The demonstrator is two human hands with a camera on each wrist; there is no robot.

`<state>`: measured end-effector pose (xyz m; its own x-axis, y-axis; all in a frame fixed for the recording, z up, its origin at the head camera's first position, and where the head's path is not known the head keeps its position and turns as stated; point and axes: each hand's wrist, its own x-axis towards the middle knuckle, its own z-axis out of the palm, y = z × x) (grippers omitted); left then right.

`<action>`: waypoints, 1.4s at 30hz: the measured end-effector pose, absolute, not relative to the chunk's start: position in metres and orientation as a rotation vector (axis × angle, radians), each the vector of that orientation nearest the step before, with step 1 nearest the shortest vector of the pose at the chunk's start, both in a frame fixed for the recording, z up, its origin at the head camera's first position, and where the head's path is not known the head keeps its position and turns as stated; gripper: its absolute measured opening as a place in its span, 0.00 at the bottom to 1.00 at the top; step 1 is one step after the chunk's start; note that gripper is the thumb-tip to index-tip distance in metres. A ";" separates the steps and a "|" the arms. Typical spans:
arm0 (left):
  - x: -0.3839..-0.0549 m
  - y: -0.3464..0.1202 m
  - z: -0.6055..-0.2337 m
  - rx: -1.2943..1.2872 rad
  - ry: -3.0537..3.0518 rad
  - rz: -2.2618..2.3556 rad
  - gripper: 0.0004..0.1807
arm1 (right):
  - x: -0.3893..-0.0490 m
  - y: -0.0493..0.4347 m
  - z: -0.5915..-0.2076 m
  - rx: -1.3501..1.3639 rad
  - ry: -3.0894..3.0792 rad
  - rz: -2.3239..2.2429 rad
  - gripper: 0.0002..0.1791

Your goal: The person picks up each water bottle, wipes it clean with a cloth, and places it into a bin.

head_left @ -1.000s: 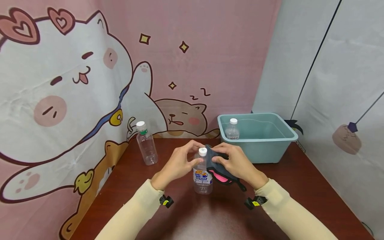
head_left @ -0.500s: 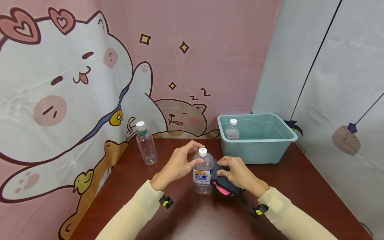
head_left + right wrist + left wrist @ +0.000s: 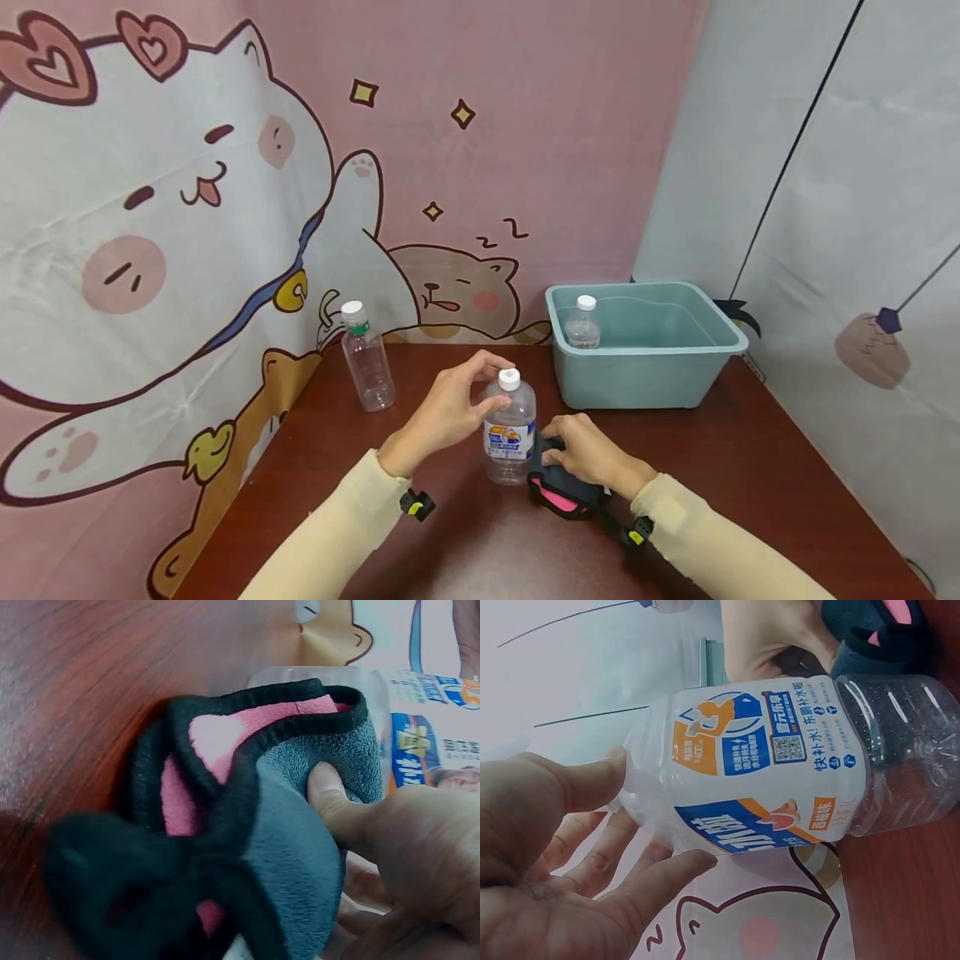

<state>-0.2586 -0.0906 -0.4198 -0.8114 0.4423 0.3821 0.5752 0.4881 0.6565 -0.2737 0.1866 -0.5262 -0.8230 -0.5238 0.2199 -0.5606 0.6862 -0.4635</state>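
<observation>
- Clamped between thumb and fingers of the right hand (image 3: 588, 454), head view: I see the folded dark gray cloth (image 3: 558, 479), edged in black with a pink inner side, low over the table (image 3: 450, 533) and just right of the labelled bottle (image 3: 508, 442). The left hand (image 3: 450, 408) curves its thumb and fingers round this bottle's neck, below the white cap (image 3: 509, 379); the bottle stands upright.
- Surroundings, same view: I note a green-ringed bottle (image 3: 367, 367) standing at the table's left rear, well apart from both hands. At the right rear is a pale blue bin (image 3: 645, 379), a capped bottle (image 3: 582, 329) inside near its left end. Behind hangs a cat-patterned backdrop (image 3: 525, 125).
- Left wrist view: in my feed the labelled bottle runs crosswise, thumb on the near side of its neck, fingers opposite.
- Right wrist view: I see the thumb pressed on the gray cloth, the other fingers partly hidden. A black strap (image 3: 127, 877) blurs in the foreground. Whether cloth and labelled bottle touch, I cannot tell.
</observation>
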 end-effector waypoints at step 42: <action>-0.259 -0.090 -0.417 -0.908 -2.572 -1.220 0.27 | -0.266 0.194 -0.452 0.718 -2.524 1.222 0.20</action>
<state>-0.2587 -0.0901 -0.4169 -0.8046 0.4573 0.3789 0.5827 0.4850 0.6521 -0.2657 0.1945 -0.4517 -0.8484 -0.3225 0.4198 -0.5293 0.5278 -0.6643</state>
